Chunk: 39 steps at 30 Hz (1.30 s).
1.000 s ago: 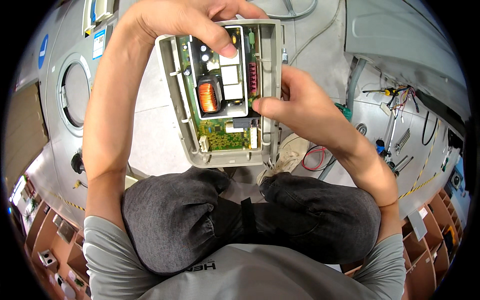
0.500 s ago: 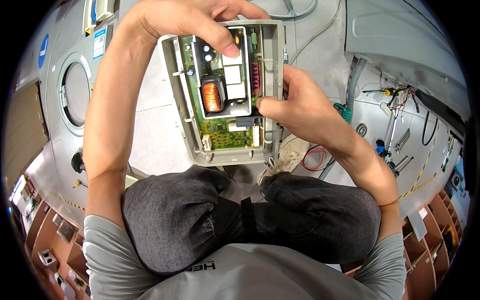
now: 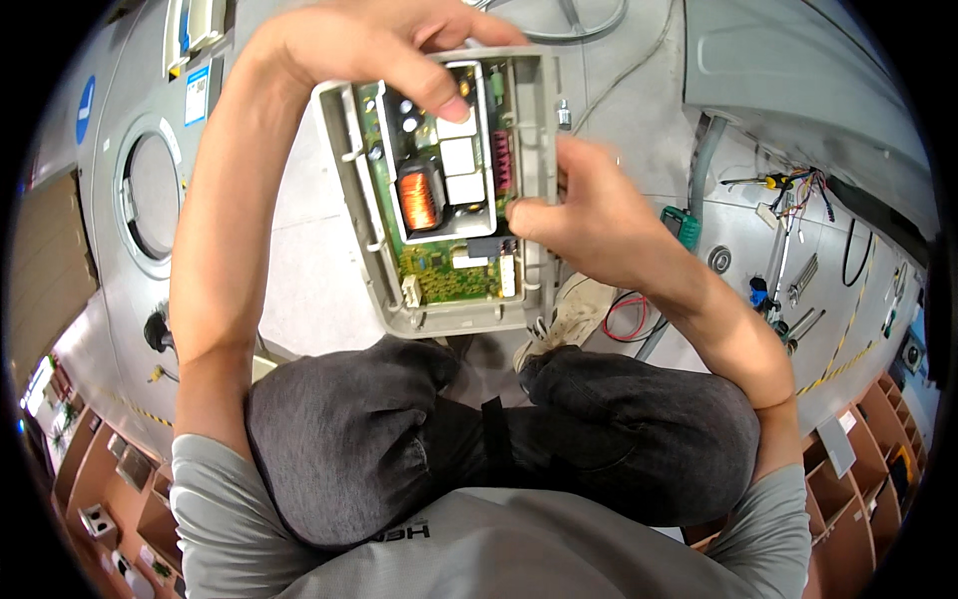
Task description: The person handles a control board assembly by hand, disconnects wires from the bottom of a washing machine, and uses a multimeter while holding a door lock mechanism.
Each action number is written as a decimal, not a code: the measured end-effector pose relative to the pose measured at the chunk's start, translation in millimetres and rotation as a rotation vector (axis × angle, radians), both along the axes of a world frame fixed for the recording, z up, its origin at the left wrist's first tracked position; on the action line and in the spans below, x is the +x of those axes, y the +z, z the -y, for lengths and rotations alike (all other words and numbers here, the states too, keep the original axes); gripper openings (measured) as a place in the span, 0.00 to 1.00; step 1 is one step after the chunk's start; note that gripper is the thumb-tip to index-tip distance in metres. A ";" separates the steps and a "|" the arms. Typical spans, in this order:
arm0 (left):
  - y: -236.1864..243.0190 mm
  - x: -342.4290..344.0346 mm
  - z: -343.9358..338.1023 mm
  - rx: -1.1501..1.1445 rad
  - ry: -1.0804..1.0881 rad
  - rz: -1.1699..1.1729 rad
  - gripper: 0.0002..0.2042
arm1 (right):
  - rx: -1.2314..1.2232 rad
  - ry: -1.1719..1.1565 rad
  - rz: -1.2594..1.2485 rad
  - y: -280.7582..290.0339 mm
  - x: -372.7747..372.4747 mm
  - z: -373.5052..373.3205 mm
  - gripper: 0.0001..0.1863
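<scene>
Between both hands, above my knees, is a grey plastic housing (image 3: 459,321) holding a green circuit board (image 3: 449,280). A raised inner frame on the board surrounds a copper-wound coil (image 3: 418,196) and several white blocks. My left hand (image 3: 389,50) grips the far edge of the housing, its thumb reaching down onto the topmost white block; its other fingers are partly hidden. My right hand (image 3: 589,200) grasps the right wall, with its thumb over the rim beside the frame's lower right corner. Its remaining fingers are hidden outside the wall.
A washing machine front panel with a round opening (image 3: 150,195) lies at left. At right stands a grey appliance casing (image 3: 798,60) with loose wires under it. Pliers (image 3: 753,183), wrenches (image 3: 801,280) and a green meter (image 3: 681,228) lie on the floor, near a metal socket (image 3: 564,115).
The housing has shifted slightly left and toward me, with both hands still on it. My right hand is a little blurred by motion.
</scene>
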State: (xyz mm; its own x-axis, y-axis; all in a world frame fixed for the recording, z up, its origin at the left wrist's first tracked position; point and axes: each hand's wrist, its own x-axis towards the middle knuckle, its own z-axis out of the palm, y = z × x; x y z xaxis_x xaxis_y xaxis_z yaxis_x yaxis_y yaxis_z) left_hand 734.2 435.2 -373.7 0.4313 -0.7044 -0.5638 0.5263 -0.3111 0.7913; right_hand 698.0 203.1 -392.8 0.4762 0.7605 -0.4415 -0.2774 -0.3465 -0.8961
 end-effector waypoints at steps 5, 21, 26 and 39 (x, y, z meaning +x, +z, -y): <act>-29.9 -6.9 -15.9 -0.143 0.055 0.001 0.34 | 0.201 0.004 -0.391 -8.4 -6.8 -0.1 0.19; -182.4 -43.0 -98.6 0.178 1.095 -0.094 0.30 | -0.164 0.072 -0.354 -135.2 13.2 32.7 0.16; -254.2 -36.1 -76.1 0.112 1.104 0.005 0.25 | -0.097 0.230 -0.027 -139.6 3.1 81.1 0.12; -234.6 -42.7 -52.0 0.119 1.267 -0.122 0.24 | -0.425 -0.111 -0.203 -60.1 22.9 181.5 0.14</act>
State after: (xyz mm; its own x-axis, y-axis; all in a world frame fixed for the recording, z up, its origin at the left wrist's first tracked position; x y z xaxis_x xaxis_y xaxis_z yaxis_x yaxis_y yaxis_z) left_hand 691.5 487.1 -608.3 0.7027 0.2168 -0.6777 0.5724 0.3934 0.7194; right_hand 721.0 21.6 -452.9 0.4166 0.4417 -0.7946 -0.4883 -0.6285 -0.6054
